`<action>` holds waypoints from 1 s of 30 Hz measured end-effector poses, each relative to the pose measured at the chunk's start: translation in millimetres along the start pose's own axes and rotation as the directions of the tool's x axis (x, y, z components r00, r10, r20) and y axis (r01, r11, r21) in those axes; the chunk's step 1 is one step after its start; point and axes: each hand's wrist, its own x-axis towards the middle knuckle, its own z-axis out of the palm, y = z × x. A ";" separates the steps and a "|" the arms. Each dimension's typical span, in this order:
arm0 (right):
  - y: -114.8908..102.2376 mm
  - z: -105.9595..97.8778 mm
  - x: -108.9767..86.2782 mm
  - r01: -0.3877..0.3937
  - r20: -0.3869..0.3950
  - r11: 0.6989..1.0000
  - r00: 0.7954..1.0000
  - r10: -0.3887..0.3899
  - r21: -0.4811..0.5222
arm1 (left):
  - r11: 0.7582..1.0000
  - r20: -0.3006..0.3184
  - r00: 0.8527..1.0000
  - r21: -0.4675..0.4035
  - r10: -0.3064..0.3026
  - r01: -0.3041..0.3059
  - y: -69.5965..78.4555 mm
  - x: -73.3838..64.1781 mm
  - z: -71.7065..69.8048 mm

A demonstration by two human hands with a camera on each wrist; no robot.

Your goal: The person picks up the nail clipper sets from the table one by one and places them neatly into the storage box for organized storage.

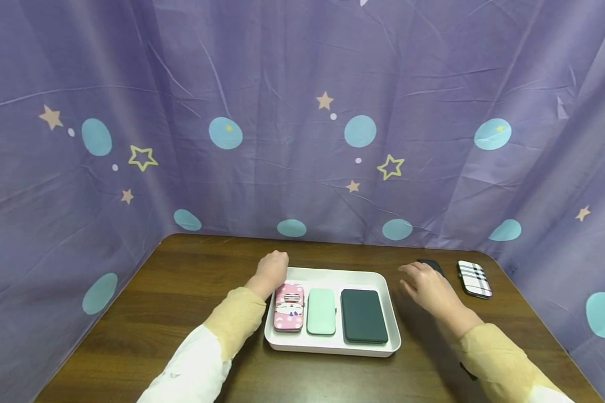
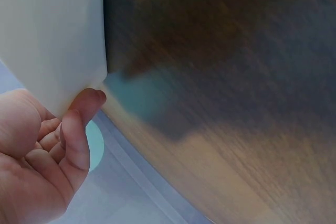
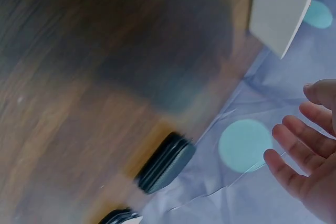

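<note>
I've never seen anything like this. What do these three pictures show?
No machine here: the work is done by a person's left hand and right hand. The wide picture comes from a head-worn camera, the close ones from a camera on each wrist. On the table sits a white tray with a pink case, a mint case and a dark green case inside; a black case and a checked case lie to its right. The left hand grips the tray's far left corner; the right holds nothing.
</note>
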 end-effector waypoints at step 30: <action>66.8 2.3 1.5 -0.394 0.133 0.919 0.909 0.394 -0.024 | 1.000 0.014 1.000 -0.002 -0.004 0.004 -1.0 1.5 0.7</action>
